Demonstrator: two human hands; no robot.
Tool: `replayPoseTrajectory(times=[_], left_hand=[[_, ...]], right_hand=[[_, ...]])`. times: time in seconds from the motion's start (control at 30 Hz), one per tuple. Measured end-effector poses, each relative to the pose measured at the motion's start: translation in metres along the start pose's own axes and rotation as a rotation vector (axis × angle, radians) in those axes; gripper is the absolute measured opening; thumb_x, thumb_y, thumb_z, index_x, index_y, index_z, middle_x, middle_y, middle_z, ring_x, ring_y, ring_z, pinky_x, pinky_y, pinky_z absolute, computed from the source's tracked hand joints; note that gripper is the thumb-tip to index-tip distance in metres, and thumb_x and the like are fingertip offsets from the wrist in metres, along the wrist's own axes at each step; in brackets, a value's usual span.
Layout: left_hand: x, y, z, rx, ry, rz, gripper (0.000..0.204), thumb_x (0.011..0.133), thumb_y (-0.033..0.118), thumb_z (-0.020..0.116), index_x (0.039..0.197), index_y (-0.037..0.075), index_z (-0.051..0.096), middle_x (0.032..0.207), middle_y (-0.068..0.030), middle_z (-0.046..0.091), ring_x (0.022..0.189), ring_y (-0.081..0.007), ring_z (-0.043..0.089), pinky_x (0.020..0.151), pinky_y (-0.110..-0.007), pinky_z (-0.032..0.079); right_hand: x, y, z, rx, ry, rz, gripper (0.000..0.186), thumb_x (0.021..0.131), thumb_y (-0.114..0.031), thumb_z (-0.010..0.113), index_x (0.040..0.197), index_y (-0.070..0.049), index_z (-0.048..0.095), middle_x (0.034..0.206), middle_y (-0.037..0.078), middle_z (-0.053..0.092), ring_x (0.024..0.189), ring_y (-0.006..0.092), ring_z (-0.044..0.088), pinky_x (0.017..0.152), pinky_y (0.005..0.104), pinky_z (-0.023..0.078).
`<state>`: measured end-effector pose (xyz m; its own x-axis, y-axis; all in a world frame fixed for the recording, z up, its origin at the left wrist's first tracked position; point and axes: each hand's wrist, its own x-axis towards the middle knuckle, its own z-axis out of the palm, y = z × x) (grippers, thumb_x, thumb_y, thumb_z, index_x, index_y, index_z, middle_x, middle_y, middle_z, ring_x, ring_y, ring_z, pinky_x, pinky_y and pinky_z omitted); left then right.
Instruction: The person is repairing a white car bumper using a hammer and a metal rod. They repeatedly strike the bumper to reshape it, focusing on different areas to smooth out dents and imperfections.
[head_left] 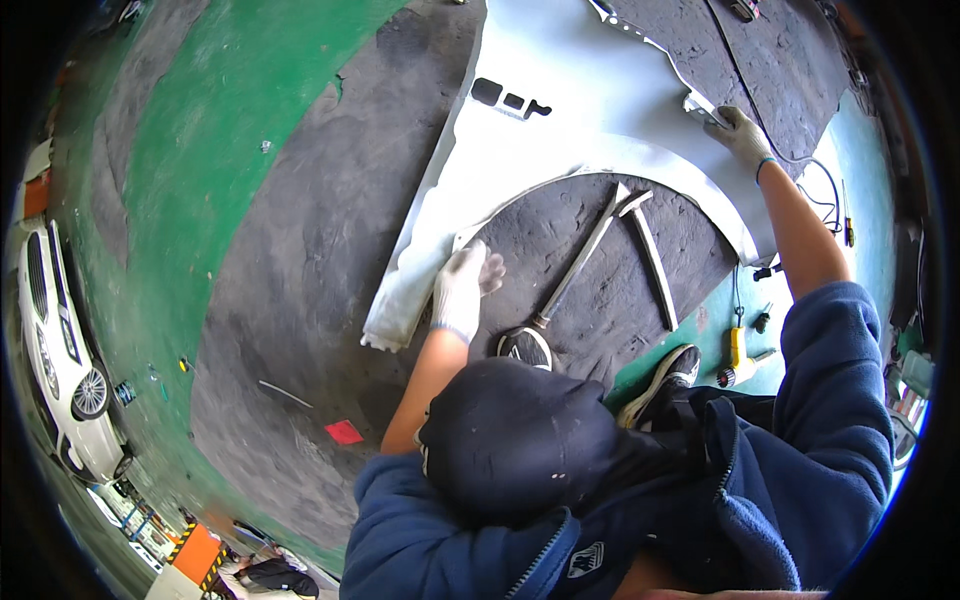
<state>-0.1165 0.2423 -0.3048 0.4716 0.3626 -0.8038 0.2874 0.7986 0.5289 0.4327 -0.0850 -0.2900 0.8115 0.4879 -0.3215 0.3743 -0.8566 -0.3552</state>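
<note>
A large white car fender panel (pixel 560 130), with a wide arch and cut-outs, spans the upper middle. My gloved left hand (pixel 465 280) is at the arch's lower-left edge, its fingers blurred, so its grip is unclear. At the upper right, my gloved right hand (pixel 742 138) is closed on the panel's edge. Two hammers, one (pixel 582 258) crossing toward the lower left and another (pixel 655 260) more upright, lie inside the arch on a worn grey mat (pixel 280 280).
A yellow tool (pixel 738 352), cables (pixel 815 165) and a screwdriver (pixel 848 230) lie at the right. A red square (pixel 343 431) and thin rod (pixel 285 393) lie lower left. A white car (pixel 55 340) stands far left; another person (pixel 280 575) is at the bottom edge.
</note>
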Motion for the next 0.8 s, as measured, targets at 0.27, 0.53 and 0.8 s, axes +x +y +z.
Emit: replayPoseTrajectory(times=[0.27, 0.53, 0.8], left_hand=[[-0.019, 0.04, -0.089, 1.573, 0.559, 0.841, 0.078, 0.087, 0.038, 0.094, 0.15, 0.003, 0.063, 0.153, -0.0227, 0.065, 0.142, -0.0404, 0.06, 0.123, -0.052, 0.046], [0.018, -0.019, -0.135, 1.474, 0.657, 0.734, 0.101, 0.076, 0.046, 0.099, 0.158, 0.004, 0.057, 0.17, -0.0154, 0.05, 0.157, -0.041, 0.044, 0.132, -0.058, 0.035], [0.03, -0.03, -0.129, 1.367, 0.759, 0.76, 0.101, 0.079, 0.053, 0.094, 0.159, 0.005, 0.055, 0.171, -0.0141, 0.046, 0.159, -0.0424, 0.038, 0.132, -0.065, 0.029]], right_hand=[[-0.112, -0.175, 0.086, -0.061, 0.337, -0.365, 0.052, 0.095, -0.022, 0.086, 0.144, -0.012, 0.071, 0.14, 0.017, 0.075, 0.131, 0.0396, 0.07, 0.115, 0.048, 0.055], [-0.151, -0.302, 0.206, -0.302, -0.348, -0.805, 0.068, 0.108, -0.039, 0.069, 0.163, -0.002, 0.055, 0.168, 0.022, 0.056, 0.162, 0.0351, 0.047, 0.138, 0.0518, 0.03], [-0.164, -0.371, 0.239, 0.036, -0.423, -0.854, 0.051, 0.106, -0.024, 0.066, 0.151, 0.0, 0.065, 0.137, 0.022, 0.077, 0.132, 0.0344, 0.074, 0.117, 0.0467, 0.054]])
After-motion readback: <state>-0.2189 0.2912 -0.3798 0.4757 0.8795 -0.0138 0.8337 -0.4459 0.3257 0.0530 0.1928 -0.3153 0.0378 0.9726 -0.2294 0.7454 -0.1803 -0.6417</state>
